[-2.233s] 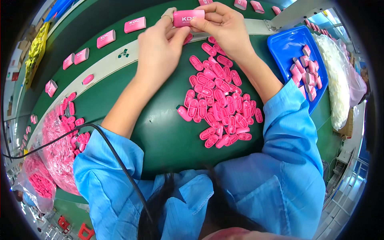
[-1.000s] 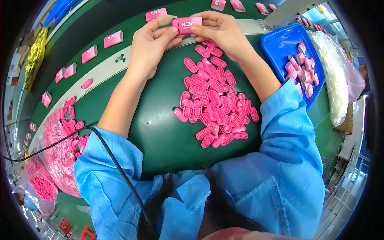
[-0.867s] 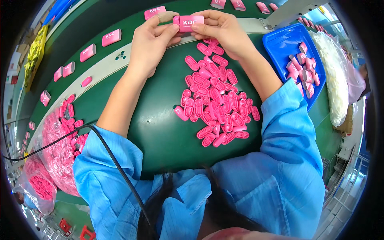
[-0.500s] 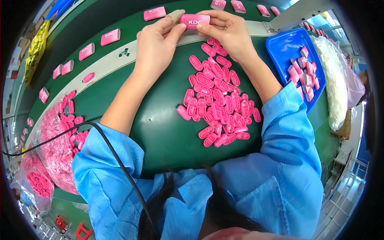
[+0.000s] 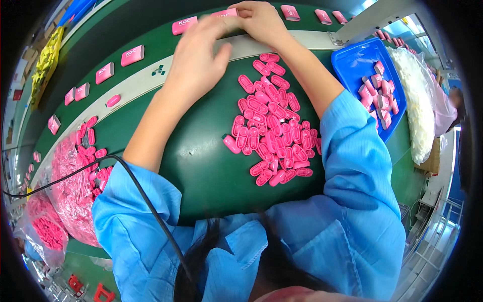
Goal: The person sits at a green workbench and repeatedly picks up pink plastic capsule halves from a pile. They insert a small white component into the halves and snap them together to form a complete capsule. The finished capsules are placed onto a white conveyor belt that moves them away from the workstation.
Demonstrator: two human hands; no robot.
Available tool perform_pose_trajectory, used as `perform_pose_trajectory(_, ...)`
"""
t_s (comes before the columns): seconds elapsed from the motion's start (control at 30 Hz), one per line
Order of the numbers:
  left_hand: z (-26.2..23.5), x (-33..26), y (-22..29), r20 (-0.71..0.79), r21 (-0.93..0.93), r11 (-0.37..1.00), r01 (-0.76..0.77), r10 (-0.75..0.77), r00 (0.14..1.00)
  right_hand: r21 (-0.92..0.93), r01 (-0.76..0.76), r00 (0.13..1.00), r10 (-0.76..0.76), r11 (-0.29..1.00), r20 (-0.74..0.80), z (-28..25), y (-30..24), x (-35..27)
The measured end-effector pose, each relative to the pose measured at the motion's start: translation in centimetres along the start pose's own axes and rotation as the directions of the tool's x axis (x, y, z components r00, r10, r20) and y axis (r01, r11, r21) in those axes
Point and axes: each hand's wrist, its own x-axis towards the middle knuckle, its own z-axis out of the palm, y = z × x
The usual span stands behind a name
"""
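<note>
Both hands reach to the far edge of the work area, at about 12 o'clock. The right hand [image 5: 259,20] curls its fingers down onto a pink case [image 5: 225,12] on the dark green belt [image 5: 151,30], gripping or pressing it; only a sliver of the case shows past the fingers. The left hand [image 5: 198,60] is blurred and looks loose, fingers spread toward the same case, and whether it touches the case cannot be told.

More pink cases lie spaced in a line along the belt toward 10 o'clock, one [image 5: 184,25] just beside the hands and another [image 5: 132,55] farther on, each flat and apart from the next, likely so each rides along singly. A pale rail [image 5: 151,83] divides the belt from the green tabletop [image 5: 201,171].

At 3 o'clock from the picture's middle, a heap of small pink oval parts [image 5: 271,131] lies within easy reach of the right forearm. A blue tray [image 5: 359,68] at 2 o'clock holds a few pink pieces, kept apart from the heap. At 8 o'clock, clear bags of pink parts [image 5: 75,181] sit by the left elbow as stock. A black cable [image 5: 136,186] crosses the blue left sleeve [image 5: 131,221].
</note>
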Motion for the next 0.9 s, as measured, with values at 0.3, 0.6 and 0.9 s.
perform_pose_trajectory(0.3,0.1,-1.0,2.3,0.530,-0.183,0.976,0.117,-0.002,0.848,-0.698,0.100,0.987,-0.161,0.709,-0.022,-4.3,1.5,1.5)
perform_pose_trajectory(0.6,1.6,-0.3,0.2,0.506,-0.687,0.247,0.683,-0.511,0.694,0.256,-0.196,0.981,0.185,0.947,0.067,-4.8,-1.9,-4.6)
perform_pose_trajectory(0.9,1.7,-0.7,0.0,0.347,-0.727,0.313,0.611,-0.601,0.720,0.417,-0.312,0.944,0.230,0.854,0.236,-3.5,-1.7,-6.4)
